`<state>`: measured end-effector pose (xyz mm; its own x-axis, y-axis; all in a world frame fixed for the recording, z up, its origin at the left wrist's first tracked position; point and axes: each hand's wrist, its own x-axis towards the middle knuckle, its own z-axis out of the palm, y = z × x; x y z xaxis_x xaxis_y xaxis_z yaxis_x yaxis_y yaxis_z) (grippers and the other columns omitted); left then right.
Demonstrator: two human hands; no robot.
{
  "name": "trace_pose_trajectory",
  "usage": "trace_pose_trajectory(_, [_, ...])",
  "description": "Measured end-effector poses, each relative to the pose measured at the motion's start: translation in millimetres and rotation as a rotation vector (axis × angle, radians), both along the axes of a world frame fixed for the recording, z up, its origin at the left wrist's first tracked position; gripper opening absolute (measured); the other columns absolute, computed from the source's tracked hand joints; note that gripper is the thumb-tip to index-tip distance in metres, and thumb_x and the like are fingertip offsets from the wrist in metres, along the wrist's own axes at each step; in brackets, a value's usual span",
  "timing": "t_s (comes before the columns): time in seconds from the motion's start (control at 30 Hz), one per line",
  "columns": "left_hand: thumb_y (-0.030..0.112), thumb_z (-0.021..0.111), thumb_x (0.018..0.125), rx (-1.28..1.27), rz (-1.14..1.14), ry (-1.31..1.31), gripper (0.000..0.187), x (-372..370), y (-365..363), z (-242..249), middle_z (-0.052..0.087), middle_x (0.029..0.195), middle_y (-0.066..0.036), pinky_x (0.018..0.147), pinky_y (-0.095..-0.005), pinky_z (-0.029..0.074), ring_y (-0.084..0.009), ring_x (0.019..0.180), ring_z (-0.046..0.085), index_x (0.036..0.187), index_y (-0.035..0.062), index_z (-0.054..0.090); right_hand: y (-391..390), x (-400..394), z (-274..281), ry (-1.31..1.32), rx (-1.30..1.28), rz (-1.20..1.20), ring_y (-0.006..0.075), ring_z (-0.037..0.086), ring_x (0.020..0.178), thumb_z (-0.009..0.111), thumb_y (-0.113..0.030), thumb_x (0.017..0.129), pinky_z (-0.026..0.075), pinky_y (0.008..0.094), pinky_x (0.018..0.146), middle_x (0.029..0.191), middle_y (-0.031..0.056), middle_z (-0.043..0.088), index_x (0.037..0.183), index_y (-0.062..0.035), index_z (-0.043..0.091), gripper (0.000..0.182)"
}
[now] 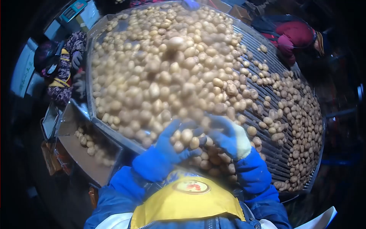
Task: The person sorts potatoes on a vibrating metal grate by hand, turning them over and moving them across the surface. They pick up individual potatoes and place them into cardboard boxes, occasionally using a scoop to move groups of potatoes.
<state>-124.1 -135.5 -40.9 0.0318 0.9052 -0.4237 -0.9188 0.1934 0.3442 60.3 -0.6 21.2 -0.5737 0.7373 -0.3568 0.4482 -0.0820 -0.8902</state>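
Note:
My left hand (170,142), in a blue glove, curls around several small potatoes (186,136) at the near edge of a large heap of potatoes (152,89). Facing it, my right hand (225,135), gloved in blue with a pale yellow cuff, bends its fingers inward around potatoes at the same edge. The two hands are cupped close together, and some of their fingertips are hidden. More potatoes (206,164) lie below and between them, close to my yellow apron (187,198). Much of the heap looks blurred.
The heap lies on a metal-edged sorting table with a slatted grate (274,156) at right. A bin (82,149) at left holds potatoes. One co-worker (63,68) stands left; another, in a red sleeve (288,45), reaches in from the upper right. A scale (72,10) stands upper left.

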Motion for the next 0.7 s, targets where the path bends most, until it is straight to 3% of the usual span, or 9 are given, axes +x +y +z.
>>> trace_pose_trajectory(0.13, [0.053, 0.053, 0.11, -0.042, 0.013, -0.386, 0.06, -12.2, -8.4, -9.7, 0.065, 0.142, -0.019, 0.101, -0.0545, 0.059, -0.0423, 0.132, 0.062, 0.149, 0.0083, 0.055, 11.0, 8.5, -4.3, 0.068, -0.068, -0.047, 0.0168, 0.069, 0.096, 0.078, -0.021, 0.098, 0.058, 0.0321, 0.084, 0.115, 0.0102, 0.074, 0.139, 0.0059, 0.065, 0.051])
trace_pose_trajectory(0.2, [0.053, 0.052, 0.11, -0.069, 0.116, -0.37, 0.055, -6.6, -17.0, -9.3, 0.068, 0.136, -0.019, 0.099, -0.0592, 0.058, -0.0437, 0.123, 0.065, 0.137, 0.0071, 0.065, 15.7, 5.6, -12.0, 0.047, -0.011, 0.037, 0.0164, 0.069, 0.095, 0.078, -0.02, 0.098, 0.058, 0.0314, 0.083, 0.115, 0.0101, 0.074, 0.138, 0.0063, 0.065, 0.049])
trace_pose_trajectory(0.3, [0.053, 0.051, 0.109, -0.157, 0.361, -0.267, 0.053, -9.0, -41.8, 3.9, 0.071, 0.122, -0.017, 0.093, -0.0604, 0.059, -0.0395, 0.111, 0.068, 0.13, 0.0074, 0.068, 15.5, -8.7, -25.6, 0.054, -0.113, 0.188, 0.0216, 0.07, 0.114, 0.077, -0.014, 0.099, 0.057, 0.0339, 0.095, 0.128, 0.0152, 0.074, 0.139, 0.0068, 0.065, 0.046])
trace_pose_trajectory(0.37, [0.054, 0.051, 0.109, 0.052, 0.495, -0.316, 0.053, -19.5, -80.4, -19.1, 0.071, 0.118, -0.016, 0.091, -0.0597, 0.059, -0.0381, 0.109, 0.068, 0.129, 0.0085, 0.068, 6.0, -20.7, -37.8, 0.158, -0.205, 0.23, 0.0216, 0.068, 0.115, 0.075, -0.01, 0.1, 0.056, 0.0338, 0.098, 0.127, 0.0155, 0.072, 0.135, 0.0071, 0.066, 0.04])
trace_pose_trajectory(0.43, [0.055, 0.049, 0.109, -0.108, 0.632, -0.319, 0.051, -39.5, -106.0, 5.0, 0.073, 0.114, -0.013, 0.085, -0.0569, 0.059, -0.0367, 0.107, 0.07, 0.13, 0.0122, 0.069, -6.7, -33.5, -38.0, 0.173, -0.348, 0.218, 0.0206, 0.069, 0.111, 0.075, -0.009, 0.099, 0.057, 0.0316, 0.093, 0.126, 0.0158, 0.072, 0.135, 0.0077, 0.065, 0.04])
trace_pose_trajectory(0.53, [0.053, 0.051, 0.108, 0.095, 0.909, -0.284, 0.05, -59.3, -150.1, 7.8, 0.074, 0.114, -0.012, 0.083, -0.0536, 0.06, -0.0362, 0.107, 0.07, 0.133, 0.0134, 0.068, -9.8, -46.4, -43.2, 0.137, -0.39, 0.349, 0.0185, 0.07, 0.107, 0.075, -0.01, 0.098, 0.058, 0.0301, 0.088, 0.123, 0.0147, 0.073, 0.136, 0.0079, 0.064, 0.043])
trace_pose_trajectory(0.6, [0.051, 0.054, 0.107, 0.048, 1.087, -0.282, 0.048, -78.3, -185.9, 4.3, 0.071, 0.118, -0.013, 0.084, -0.0517, 0.06, -0.035, 0.107, 0.069, 0.132, 0.0117, 0.066, -9.5, -54.9, -38.8, 0.045, -0.347, 0.436, 0.0179, 0.07, 0.106, 0.074, -0.013, 0.1, 0.058, 0.0295, 0.087, 0.119, 0.0132, 0.075, 0.137, 0.0088, 0.064, 0.045])
trace_pose_trajectory(0.7, [0.05, 0.055, 0.107, 0.029, 1.316, -0.211, 0.05, -115.3, -239.0, -27.4, 0.069, 0.126, -0.014, 0.088, -0.0534, 0.059, -0.0348, 0.112, 0.067, 0.135, 0.0102, 0.064, -25.4, -75.2, -34.6, 0.105, -0.319, 0.467, 0.0232, 0.071, 0.119, 0.068, -0.016, 0.1, 0.056, 0.032, 0.1, 0.124, 0.0172, 0.075, 0.138, 0.0109, 0.062, 0.047])
